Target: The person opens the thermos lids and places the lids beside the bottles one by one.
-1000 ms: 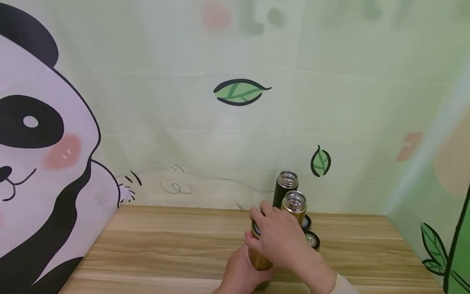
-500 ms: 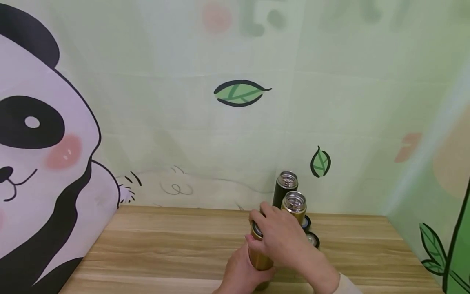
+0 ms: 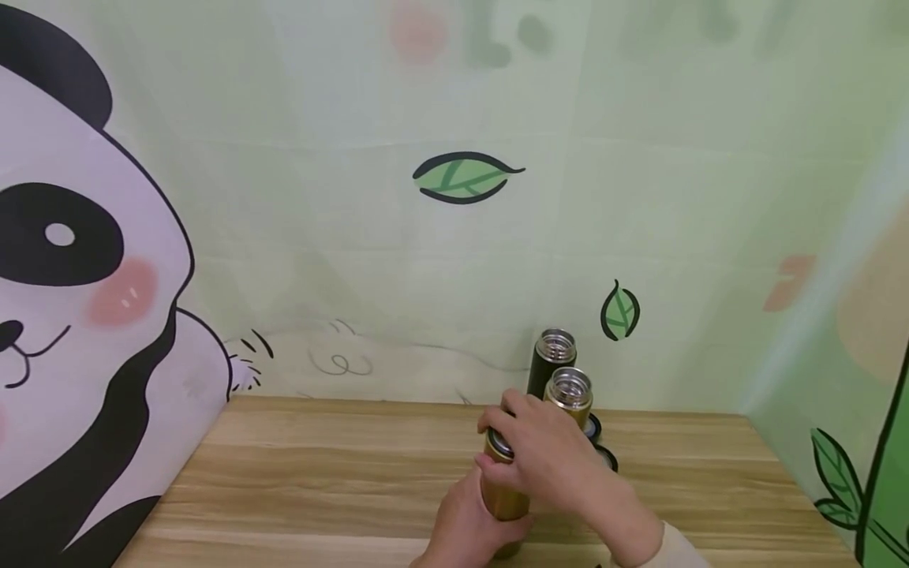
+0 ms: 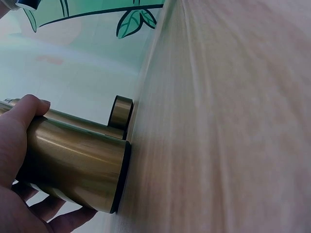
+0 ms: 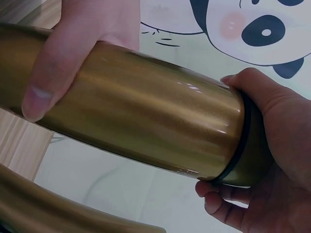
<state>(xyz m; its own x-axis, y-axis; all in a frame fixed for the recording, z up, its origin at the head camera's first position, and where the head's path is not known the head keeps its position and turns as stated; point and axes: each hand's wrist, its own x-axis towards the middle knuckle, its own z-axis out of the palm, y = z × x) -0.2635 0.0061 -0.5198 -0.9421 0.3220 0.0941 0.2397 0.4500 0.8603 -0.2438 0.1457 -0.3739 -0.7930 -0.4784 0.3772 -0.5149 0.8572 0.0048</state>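
A gold thermos flask (image 3: 503, 491) stands upright on the table near its front. My left hand (image 3: 463, 521) grips its body low down, with the thumb across the side in the right wrist view. On top, my right hand (image 3: 550, 457) holds the gold lid (image 5: 252, 158) between thumb and curled fingers. A black ring marks the joint between lid and body, and no gap shows there. Just behind stand a second gold flask (image 3: 570, 401) and a black flask (image 3: 545, 377), both with bare steel mouths.
Two lids, a farther lid (image 3: 593, 427) and a nearer lid (image 3: 607, 457), lie right of the uncapped flasks, partly hidden by my right hand. The wooden table (image 3: 319, 473) ends at a printed panda backdrop (image 3: 341, 237).
My right hand has turned slightly on the lid, its wrist swinging a little to the right and covering more of the nearer loose lid. The left hand and the flask stay in place.
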